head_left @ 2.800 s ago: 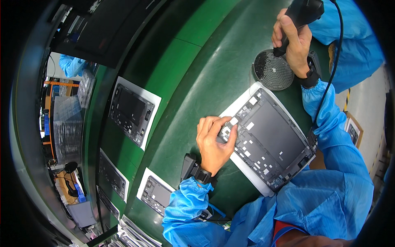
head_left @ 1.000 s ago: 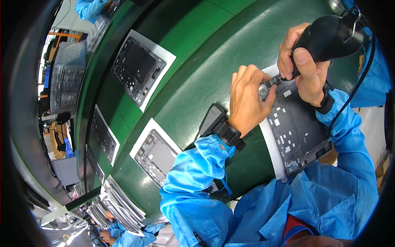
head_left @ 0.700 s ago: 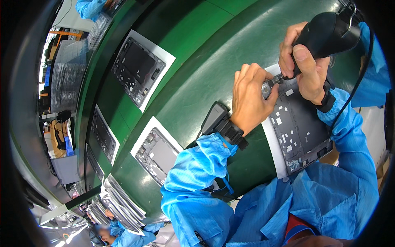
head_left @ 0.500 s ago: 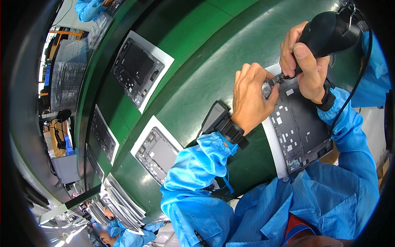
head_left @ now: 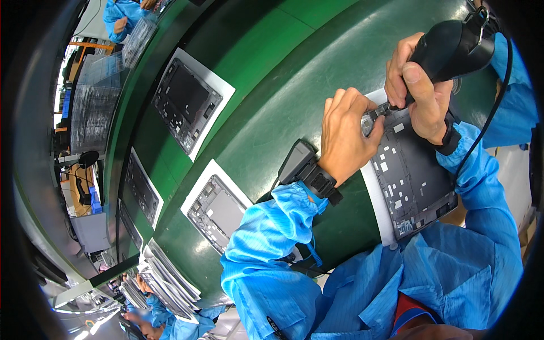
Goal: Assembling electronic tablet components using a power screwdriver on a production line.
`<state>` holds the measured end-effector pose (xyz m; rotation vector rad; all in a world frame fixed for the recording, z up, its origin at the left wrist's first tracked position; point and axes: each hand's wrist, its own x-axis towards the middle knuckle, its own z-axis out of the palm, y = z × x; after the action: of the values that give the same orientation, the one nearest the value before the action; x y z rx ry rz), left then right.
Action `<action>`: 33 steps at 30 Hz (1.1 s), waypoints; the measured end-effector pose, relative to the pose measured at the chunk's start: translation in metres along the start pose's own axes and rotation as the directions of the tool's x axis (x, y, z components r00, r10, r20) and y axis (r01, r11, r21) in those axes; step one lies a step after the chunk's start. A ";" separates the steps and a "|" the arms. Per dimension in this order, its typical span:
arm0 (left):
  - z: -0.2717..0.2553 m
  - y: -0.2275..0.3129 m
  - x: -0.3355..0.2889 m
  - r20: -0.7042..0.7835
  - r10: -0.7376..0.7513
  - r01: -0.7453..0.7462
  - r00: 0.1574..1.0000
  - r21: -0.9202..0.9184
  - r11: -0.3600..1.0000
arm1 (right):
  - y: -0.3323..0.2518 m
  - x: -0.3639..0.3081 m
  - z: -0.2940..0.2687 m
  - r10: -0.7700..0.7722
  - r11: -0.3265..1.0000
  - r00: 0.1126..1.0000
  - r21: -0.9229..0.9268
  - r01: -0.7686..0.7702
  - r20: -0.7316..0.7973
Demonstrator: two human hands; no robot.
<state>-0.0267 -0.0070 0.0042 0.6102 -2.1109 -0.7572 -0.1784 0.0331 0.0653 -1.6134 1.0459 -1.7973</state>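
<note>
My right hand (head_left: pixel 422 93) is wrapped around a black electric screwdriver (head_left: pixel 453 50), whose cord runs down past my right sleeve. Its tip points at the upper corner of an opened tablet housing (head_left: pixel 422 175), dark with small white patches, lying on a white sheet. At that same corner my left hand (head_left: pixel 348 127) is closed, thumb and forefinger gripping around a small metallic part (head_left: pixel 371 120). The exact contact of the tip with the part is partly hidden by fingers. A black device (head_left: pixel 300 161) is strapped to my left wrist.
Another tablet housing (head_left: pixel 218 209) on a white sheet lies left of my left arm. More housings (head_left: pixel 187 102) lie on the green conveyor (head_left: pixel 255 54). A stack of sheets (head_left: pixel 164 280) stands at lower left, near a co-worker's sleeve. Another co-worker's hand (head_left: pixel 120 25) shows at upper left.
The housings on the conveyor have shifted slightly toward the lower left. A co-worker's hand has come into sight at upper left. My own hands have hardly moved.
</note>
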 end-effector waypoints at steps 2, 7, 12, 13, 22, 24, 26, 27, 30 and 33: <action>0.000 0.001 0.001 -0.002 0.004 -0.004 1.000 0.001 1.000 | 0.000 0.000 0.000 -0.009 1.000 1.000 -0.004 0.009 -0.001; 0.001 0.005 0.002 0.001 0.053 -0.053 0.999 0.048 0.997 | -0.004 0.004 -0.005 -0.023 1.000 1.000 -0.019 0.023 0.007; -0.003 0.005 -0.001 0.040 0.229 -0.233 0.973 0.187 0.954 | -0.025 0.016 -0.078 -0.215 0.976 0.940 -0.073 0.203 -0.266; -0.004 0.007 0.000 0.080 0.257 -0.269 0.963 0.232 0.935 | -0.028 0.011 -0.096 -0.185 0.983 0.930 -0.066 0.173 -0.317; -0.006 0.015 0.006 0.266 0.328 -0.415 0.907 0.426 0.804 | -0.016 0.003 -0.136 -0.239 0.953 0.857 -0.281 0.116 -0.457; -0.004 0.014 0.007 0.261 0.360 -0.443 0.896 0.452 0.774 | -0.015 0.004 -0.137 -0.245 0.962 0.852 -0.227 0.154 -0.462; -0.002 0.015 0.007 0.255 0.369 -0.448 0.894 0.456 0.769 | -0.012 0.004 -0.140 -0.251 0.961 0.853 -0.221 0.164 -0.457; -0.001 0.015 0.007 0.246 0.378 -0.451 0.893 0.461 0.764 | -0.012 0.005 -0.139 -0.235 0.964 0.855 -0.223 0.145 -0.462; -0.001 0.014 0.006 0.225 0.367 -0.430 0.903 0.453 0.780 | -0.009 0.003 -0.142 -0.226 0.960 0.865 -0.255 0.119 -0.447; 0.000 0.014 0.007 0.227 0.359 -0.425 0.905 0.450 0.786 | -0.006 0.002 -0.145 -0.225 0.955 0.879 -0.276 0.112 -0.420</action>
<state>-0.0333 -0.0015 0.0173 0.3543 -2.4608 -0.0107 -0.3194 0.0651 0.0714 -1.4955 1.4136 -2.3111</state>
